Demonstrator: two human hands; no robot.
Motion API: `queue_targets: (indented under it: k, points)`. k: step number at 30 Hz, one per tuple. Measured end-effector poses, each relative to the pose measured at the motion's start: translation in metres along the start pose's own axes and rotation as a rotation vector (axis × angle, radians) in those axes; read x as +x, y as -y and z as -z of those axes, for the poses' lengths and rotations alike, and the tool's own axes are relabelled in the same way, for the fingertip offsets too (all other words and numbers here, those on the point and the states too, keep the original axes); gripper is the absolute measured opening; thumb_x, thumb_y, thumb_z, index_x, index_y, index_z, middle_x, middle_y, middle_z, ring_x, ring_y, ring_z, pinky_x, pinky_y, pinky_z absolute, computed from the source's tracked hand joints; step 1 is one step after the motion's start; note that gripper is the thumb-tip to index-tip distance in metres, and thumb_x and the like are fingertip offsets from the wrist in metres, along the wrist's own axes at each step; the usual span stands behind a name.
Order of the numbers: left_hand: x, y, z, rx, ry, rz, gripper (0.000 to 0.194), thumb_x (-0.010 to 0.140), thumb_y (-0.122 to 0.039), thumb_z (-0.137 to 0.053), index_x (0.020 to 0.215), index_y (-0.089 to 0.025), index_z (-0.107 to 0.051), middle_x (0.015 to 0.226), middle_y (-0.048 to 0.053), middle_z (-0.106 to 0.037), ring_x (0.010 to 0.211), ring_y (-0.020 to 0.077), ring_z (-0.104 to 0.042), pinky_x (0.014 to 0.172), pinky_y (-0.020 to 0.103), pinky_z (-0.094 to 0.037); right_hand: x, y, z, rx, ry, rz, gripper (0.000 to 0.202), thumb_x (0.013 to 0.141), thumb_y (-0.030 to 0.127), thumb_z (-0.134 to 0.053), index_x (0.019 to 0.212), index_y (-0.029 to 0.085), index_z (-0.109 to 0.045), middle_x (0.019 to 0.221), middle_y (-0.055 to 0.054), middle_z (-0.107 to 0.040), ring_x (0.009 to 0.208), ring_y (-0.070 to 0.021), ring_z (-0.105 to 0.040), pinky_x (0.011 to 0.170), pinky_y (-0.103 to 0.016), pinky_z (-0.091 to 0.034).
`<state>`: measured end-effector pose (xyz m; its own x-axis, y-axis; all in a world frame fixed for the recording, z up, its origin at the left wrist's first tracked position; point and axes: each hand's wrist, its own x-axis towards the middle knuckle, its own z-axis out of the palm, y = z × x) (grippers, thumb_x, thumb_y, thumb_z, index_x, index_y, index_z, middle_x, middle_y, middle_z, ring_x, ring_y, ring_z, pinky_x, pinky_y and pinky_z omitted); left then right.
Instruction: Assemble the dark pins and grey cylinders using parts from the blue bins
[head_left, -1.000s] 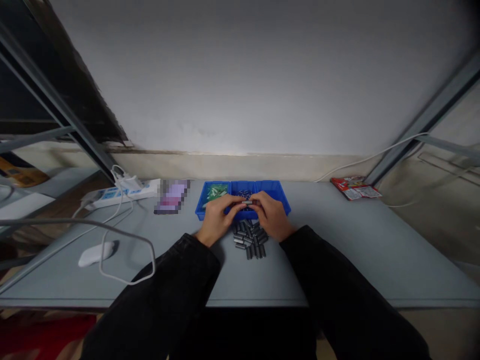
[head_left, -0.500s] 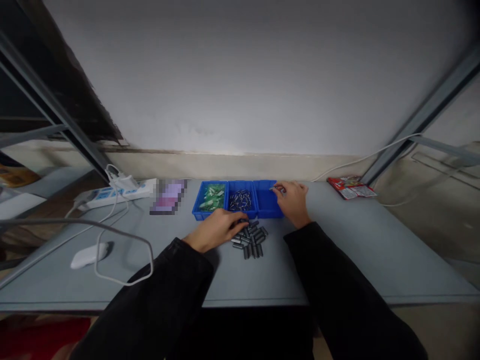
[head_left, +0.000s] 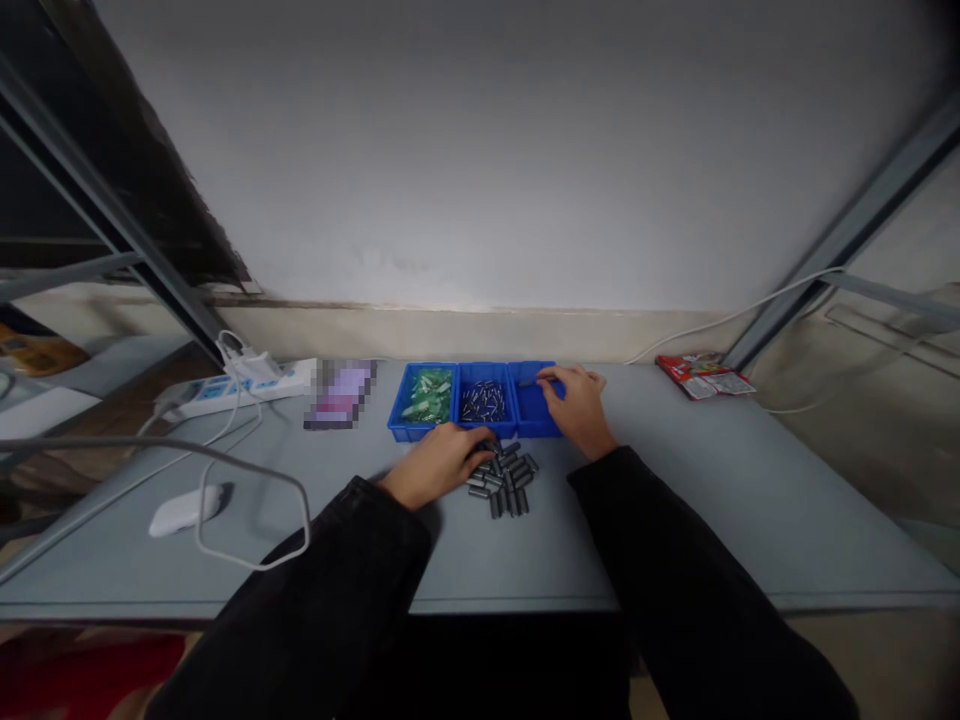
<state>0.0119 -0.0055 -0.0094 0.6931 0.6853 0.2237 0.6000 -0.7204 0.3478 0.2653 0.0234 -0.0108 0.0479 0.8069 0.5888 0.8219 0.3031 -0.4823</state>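
My left hand (head_left: 439,465) is closed at the near edge of the middle bin, thumb and fingertips together at a pile of short dark grey cylinders (head_left: 511,480); what sits between the fingertips is hidden. Over the right blue bin (head_left: 534,425), my right hand (head_left: 579,408) pinches a small thin dark piece (head_left: 527,382) that points left from the fingertips. The middle blue bin (head_left: 486,428) holds many small shiny metal pins (head_left: 484,400). Green and whitish small pieces (head_left: 429,395) fill the left blue bin (head_left: 409,433).
A power strip (head_left: 236,390) with plugs and a phone-like blurred object (head_left: 341,395) lie to the left. Nearer are a white mouse-shaped object (head_left: 184,510) and a looping cable (head_left: 307,520). A red packet (head_left: 705,375) lies at the back right, below a metal post.
My right hand has shifted slightly left, and the thin piece at its fingertips now lies lower over the right bin. My left hand stays at the pile, nearly unmoved.
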Motion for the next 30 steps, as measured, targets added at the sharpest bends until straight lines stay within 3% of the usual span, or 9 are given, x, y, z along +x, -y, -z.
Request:
queue_targets:
  k: [6,11,17,20,30]
  points:
    - [-0.002,-0.004,0.000,0.059,0.003,-0.025,0.022,0.103,-0.035,-0.055,0.107,-0.020,-0.070,0.084,0.005,-0.072,0.077,0.0201,-0.071,0.070,0.028,-0.050,-0.005,0.011,-0.001,0.025,-0.030,0.087,0.018,0.092,0.017,-0.054,0.092,0.023,-0.070,0.092,-0.003,-0.076,0.097,-0.0257,-0.063,0.095,-0.046,-0.029]
    - [-0.002,-0.014,0.005,0.035,-0.053,-0.042,0.025,0.105,-0.039,-0.051,0.108,-0.019,-0.067,0.087,0.005,-0.073,0.078,0.0201,-0.071,0.070,0.029,-0.050,-0.012,0.033,0.004,0.112,-0.072,0.291,0.013,0.097,0.022,-0.053,0.093,0.023,-0.065,0.090,-0.003,-0.073,0.089,-0.0219,-0.061,0.091,-0.042,-0.034]
    - [-0.003,-0.014,0.009,-0.147,-0.205,-0.023,0.021,0.106,-0.037,-0.050,0.107,-0.020,-0.063,0.082,0.001,-0.071,0.073,0.0171,-0.068,0.067,0.026,-0.047,-0.027,0.055,0.004,0.166,0.116,0.473,0.031,0.100,0.035,-0.053,0.072,0.022,-0.052,0.068,0.000,-0.059,0.074,-0.0181,-0.052,0.083,-0.039,-0.035]
    - [-0.003,-0.013,0.010,-0.203,-0.286,-0.040,0.016,0.105,-0.031,-0.051,0.110,-0.020,-0.062,0.091,0.002,-0.073,0.080,0.0167,-0.069,0.073,0.027,-0.050,-0.031,0.060,0.001,0.170,0.158,0.498,0.034,0.100,0.037,-0.053,0.070,0.021,-0.051,0.068,0.001,-0.058,0.073,-0.0175,-0.051,0.082,-0.038,-0.034]
    - [-0.001,-0.011,0.007,-0.235,-0.470,-0.084,0.018,0.097,-0.026,-0.065,0.114,-0.021,-0.066,0.096,0.002,-0.075,0.083,0.0157,-0.071,0.080,0.028,-0.057,-0.031,0.058,-0.002,0.184,0.116,0.486,0.028,0.104,0.033,-0.048,0.079,0.022,-0.054,0.076,-0.002,-0.063,0.076,-0.0184,-0.055,0.079,-0.037,-0.036]
